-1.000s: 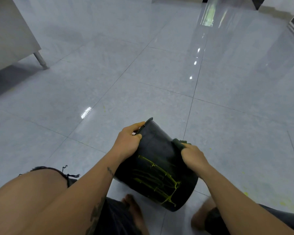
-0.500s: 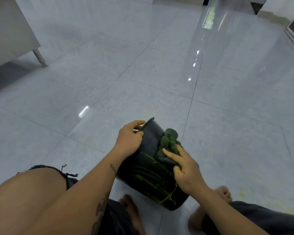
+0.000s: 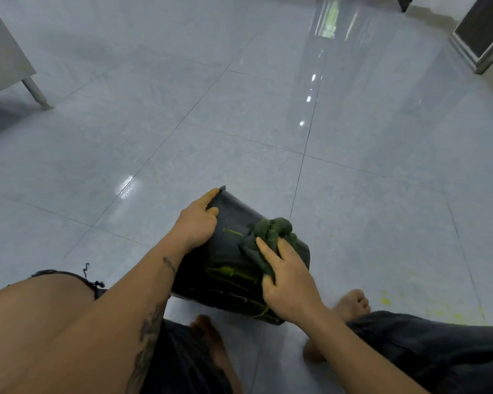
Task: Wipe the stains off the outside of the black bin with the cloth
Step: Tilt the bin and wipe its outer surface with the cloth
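Tilted black bin point(image 3: 234, 251) lies with its rim pointing away, base toward the person.

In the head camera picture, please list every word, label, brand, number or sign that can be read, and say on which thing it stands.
None: no readable text shows anywhere.
Black bin: only yellow-green stain streaks, no label or brand in view.
Cloth: plain dark green, no tag visible.
Left forearm: dark tattoo marks, too blurred to read as letters.
Tiled floor: only reflections and yellow spots.
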### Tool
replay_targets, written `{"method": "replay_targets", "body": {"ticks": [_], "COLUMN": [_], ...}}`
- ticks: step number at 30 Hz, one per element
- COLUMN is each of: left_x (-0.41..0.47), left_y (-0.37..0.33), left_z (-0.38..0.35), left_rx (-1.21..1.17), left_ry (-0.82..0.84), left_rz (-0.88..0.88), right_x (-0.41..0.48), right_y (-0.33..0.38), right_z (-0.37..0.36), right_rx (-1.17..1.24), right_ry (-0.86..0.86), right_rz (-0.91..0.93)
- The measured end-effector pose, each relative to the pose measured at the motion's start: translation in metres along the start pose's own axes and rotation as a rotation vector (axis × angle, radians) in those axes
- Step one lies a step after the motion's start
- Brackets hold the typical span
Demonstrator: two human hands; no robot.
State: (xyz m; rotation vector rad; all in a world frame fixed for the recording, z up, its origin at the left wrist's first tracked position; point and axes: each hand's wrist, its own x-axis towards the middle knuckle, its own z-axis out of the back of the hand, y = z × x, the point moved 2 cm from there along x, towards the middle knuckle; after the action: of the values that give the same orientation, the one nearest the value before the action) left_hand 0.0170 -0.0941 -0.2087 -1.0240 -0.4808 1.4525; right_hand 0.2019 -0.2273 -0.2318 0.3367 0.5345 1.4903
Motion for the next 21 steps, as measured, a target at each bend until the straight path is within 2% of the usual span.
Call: {"method": "replay_targets", "body": {"ticks": [2,6,10,12,15,18,21], "left_x": [0.002,0.004,0.001,-0.001,0.0,-0.001,-0.001], "left_y": [0.0,0.002,0.003,0.005,0.007,0.008,0.008], "left_z": [0.001,0.003,0.001,-0.001,-0.003,-0.002,0.0], "left_rx": [-0.021,-0.08,-0.078,-0.048,-0.015,0.009,-0.03], "left_ry": [-0.009,-0.008,-0.006,-0.018,-0.031,-0.057,-0.056], "left_rz": [0.022,0.057,0.044,0.032,0.023,0.008,0.017], "right_x": [-0.006,-0.006,0.013,0.025,0.036,0.028,0.019], "right_y": [-0.017,-0.045,-0.034,-0.02,0.013,0.035,0.015], "right_z": [0.003,0.008,0.007,0.005,0.0,-0.007,0.007], "right_rx": [-0.049,0.018,0.011,-0.002,-0.004,0.024,0.03], "right_ry": [-0.022,-0.047,0.032,0.044,0.02,0.11,0.049], "right_rz": [-0.024,-0.23,-0.367,-0.375,-0.147,0.129,0.224]}}
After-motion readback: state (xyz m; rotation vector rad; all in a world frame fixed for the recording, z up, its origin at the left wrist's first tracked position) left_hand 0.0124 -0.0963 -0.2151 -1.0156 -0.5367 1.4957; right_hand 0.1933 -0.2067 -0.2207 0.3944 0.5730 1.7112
